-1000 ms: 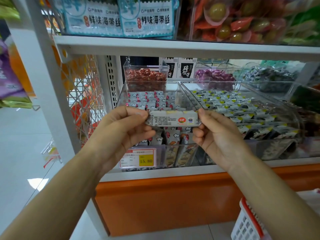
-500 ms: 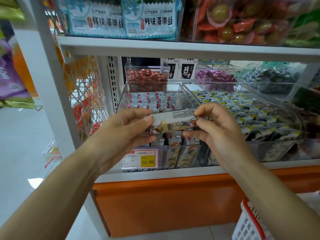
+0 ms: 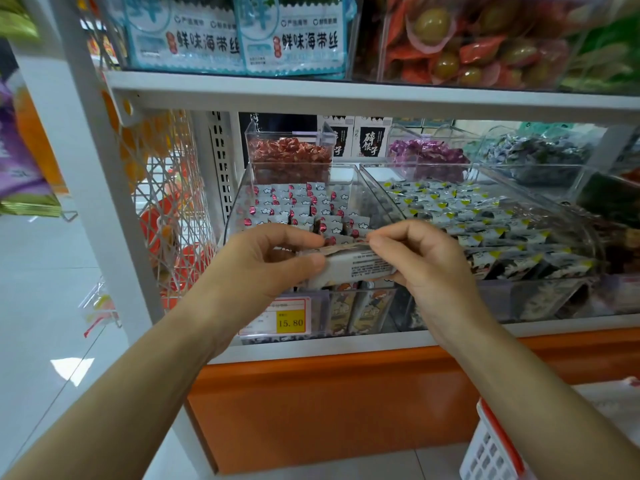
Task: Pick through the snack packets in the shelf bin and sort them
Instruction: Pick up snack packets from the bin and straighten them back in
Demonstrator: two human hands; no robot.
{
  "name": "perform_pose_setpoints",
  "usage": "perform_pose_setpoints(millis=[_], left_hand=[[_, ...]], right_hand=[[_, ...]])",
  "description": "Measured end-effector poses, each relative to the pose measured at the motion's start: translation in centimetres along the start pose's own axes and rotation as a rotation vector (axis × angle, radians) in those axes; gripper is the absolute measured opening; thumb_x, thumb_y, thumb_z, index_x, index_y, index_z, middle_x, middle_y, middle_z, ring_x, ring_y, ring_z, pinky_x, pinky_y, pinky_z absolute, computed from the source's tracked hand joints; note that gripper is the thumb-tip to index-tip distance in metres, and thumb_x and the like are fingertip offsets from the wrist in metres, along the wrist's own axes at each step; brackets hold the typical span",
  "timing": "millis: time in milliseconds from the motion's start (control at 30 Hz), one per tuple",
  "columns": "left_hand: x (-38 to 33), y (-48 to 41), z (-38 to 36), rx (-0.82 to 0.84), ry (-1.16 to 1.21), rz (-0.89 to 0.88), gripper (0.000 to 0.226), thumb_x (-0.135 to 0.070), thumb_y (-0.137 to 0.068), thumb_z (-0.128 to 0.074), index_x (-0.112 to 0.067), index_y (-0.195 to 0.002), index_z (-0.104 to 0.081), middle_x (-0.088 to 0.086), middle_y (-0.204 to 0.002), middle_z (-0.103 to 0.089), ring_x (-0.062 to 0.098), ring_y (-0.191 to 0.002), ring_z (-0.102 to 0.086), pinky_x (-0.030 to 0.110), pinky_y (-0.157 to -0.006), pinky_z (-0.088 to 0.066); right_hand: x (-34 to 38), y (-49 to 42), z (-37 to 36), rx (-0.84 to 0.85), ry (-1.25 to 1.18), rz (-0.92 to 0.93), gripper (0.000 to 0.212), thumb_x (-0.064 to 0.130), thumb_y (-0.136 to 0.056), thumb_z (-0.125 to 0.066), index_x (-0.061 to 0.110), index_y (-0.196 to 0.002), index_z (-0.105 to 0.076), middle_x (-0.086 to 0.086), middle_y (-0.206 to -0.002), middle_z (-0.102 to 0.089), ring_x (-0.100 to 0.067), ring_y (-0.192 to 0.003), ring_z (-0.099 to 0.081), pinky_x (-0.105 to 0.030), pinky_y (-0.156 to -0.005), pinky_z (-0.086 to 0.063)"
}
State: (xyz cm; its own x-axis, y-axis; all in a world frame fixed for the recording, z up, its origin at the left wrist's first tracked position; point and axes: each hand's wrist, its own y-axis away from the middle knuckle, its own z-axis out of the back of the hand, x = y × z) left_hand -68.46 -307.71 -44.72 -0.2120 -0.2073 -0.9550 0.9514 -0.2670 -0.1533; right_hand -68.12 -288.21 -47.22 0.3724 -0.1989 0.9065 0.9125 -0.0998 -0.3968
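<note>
snack packet (image 3: 360, 268) | now tipped lower than before | left hand (image 3: 258, 268), right hand (image 3: 427, 268) fingers pinch its ends

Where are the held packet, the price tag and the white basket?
packet (image 3: 360, 268): head view, on its white printed back.
price tag (image 3: 290, 322): head view, on its yellow patch.
basket (image 3: 483, 452): head view, on its white lattice wall.

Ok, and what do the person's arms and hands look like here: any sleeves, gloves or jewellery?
Both arms are bare all the way to the bottom edge of the picture, with no sleeves in view. The left hand and the right hand wear no gloves. No watch, bracelet or ring shows on either wrist or hand, and there are no visible markings or bandages.
</note>
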Motion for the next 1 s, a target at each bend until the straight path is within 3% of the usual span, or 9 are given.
perform_pose_setpoints(millis=[100, 200, 367, 467, 567, 700, 833, 900, 1000], left_hand=[[0.1, -0.1, -0.4, -0.014, -0.019, -0.004, 0.018, -0.028, -0.069, -0.073, -0.026, -0.087, -0.071, 0.001, -0.084, -0.072, 0.018, -0.082, -0.068, 0.028, -0.079, -0.057], [0.2, -0.2, -0.6, -0.034, 0.003, 0.001, 0.009, -0.024, -0.071, -0.073, -0.021, -0.080, -0.072, 0.003, -0.083, -0.072, 0.023, -0.082, -0.067, 0.027, -0.073, -0.057], [0.2, -0.3, -0.5, -0.149, -0.036, -0.038, 0.016, -0.024, -0.084, -0.064, -0.020, -0.071, -0.073, 0.007, -0.075, -0.069, 0.029, -0.074, -0.062, 0.034, -0.065, -0.056], [0.4, -0.4, -0.6, -0.178, -0.062, -0.058, 0.018, -0.023, -0.085, -0.063, -0.019, -0.070, -0.073, 0.006, -0.072, -0.069, 0.023, -0.068, -0.063, 0.034, -0.059, -0.055], [0.7, -0.6, -0.6, -0.224, 0.017, -0.040, 0.021, -0.018, -0.087, -0.061, -0.013, -0.069, -0.071, 0.001, -0.071, -0.069, 0.010, -0.061, -0.065, 0.019, -0.052, -0.053], [0.7, -0.8, -0.1, -0.225, 0.185, 0.035, 0.030, -0.028, -0.092, -0.052, -0.009, -0.081, -0.072, 0.007, -0.079, -0.073, 0.017, -0.069, -0.071, 0.024, -0.060, -0.057], [0.6, -0.7, -0.3, -0.071, 0.197, 0.042, 0.030, -0.038, -0.093, -0.045, -0.021, -0.100, -0.068, 0.006, -0.092, -0.072, 0.014, -0.083, -0.070, 0.025, -0.076, -0.057], [0.8, -0.9, -0.1, -0.088, 0.150, 0.039, 0.035, -0.041, -0.093, -0.043, -0.025, -0.119, -0.060, 0.002, -0.107, -0.067, 0.011, -0.092, -0.068, 0.029, -0.086, -0.054], [0.9, -2.1, 0.6, -0.174, -0.084, -0.029, 0.050, -0.047, -0.093, -0.041, -0.030, -0.140, -0.038, -0.007, -0.138, -0.049, 0.009, -0.118, -0.050, 0.027, -0.097, -0.036]], right_hand=[[0.1, 0.1, -0.2, -0.056, 0.044, 0.011, 0.012, 0.026, -0.085, -0.064, 0.022, -0.073, -0.065, 0.005, -0.072, -0.063, -0.009, -0.073, -0.060, -0.015, -0.062, -0.048], [0.2, 0.2, -0.3, -0.073, 0.062, 0.016, 0.018, 0.026, -0.086, -0.063, 0.013, -0.074, -0.064, -0.011, -0.079, -0.063, -0.024, -0.077, -0.060, -0.033, -0.068, -0.052], [0.4, 0.4, -0.6, -0.049, 0.045, 0.026, 0.017, 0.026, -0.086, -0.063, 0.014, -0.074, -0.066, -0.006, -0.075, -0.065, -0.025, -0.078, -0.063, -0.050, -0.074, -0.054], [0.1, 0.3, -0.6, -0.043, 0.045, 0.026, 0.013, 0.026, -0.086, -0.063, 0.021, -0.076, -0.068, 0.006, -0.074, -0.066, -0.014, -0.077, -0.063, -0.044, -0.073, -0.055], [-0.1, 0.2, -0.5, 0.046, -0.070, -0.002, 0.013, 0.023, -0.084, -0.065, 0.028, -0.095, -0.072, 0.009, -0.093, -0.069, -0.009, -0.089, -0.066, -0.034, -0.079, -0.055], [-0.3, -0.1, -0.1, 0.171, -0.089, 0.010, 0.038, 0.017, -0.080, -0.071, 0.034, -0.113, -0.064, 0.002, -0.107, -0.069, -0.015, -0.088, -0.070, -0.030, -0.082, -0.056], [0.5, -0.9, -0.4, 0.155, -0.057, 0.023, 0.032, 0.031, -0.073, -0.066, 0.027, -0.104, -0.066, 0.004, -0.080, -0.070, -0.016, -0.067, -0.070, -0.024, -0.061, -0.057], [1.1, -2.0, -0.6, 0.139, -0.030, 0.042, 0.020, 0.025, -0.076, -0.068, 0.023, -0.096, -0.067, 0.001, -0.075, -0.071, -0.017, -0.062, -0.069, -0.025, -0.055, -0.057], [1.7, -4.8, -0.4, 0.008, 0.072, 0.064, 0.016, 0.014, -0.081, -0.070, 0.025, -0.089, -0.062, -0.003, -0.080, -0.068, -0.013, -0.059, -0.068, -0.023, -0.054, -0.057]])
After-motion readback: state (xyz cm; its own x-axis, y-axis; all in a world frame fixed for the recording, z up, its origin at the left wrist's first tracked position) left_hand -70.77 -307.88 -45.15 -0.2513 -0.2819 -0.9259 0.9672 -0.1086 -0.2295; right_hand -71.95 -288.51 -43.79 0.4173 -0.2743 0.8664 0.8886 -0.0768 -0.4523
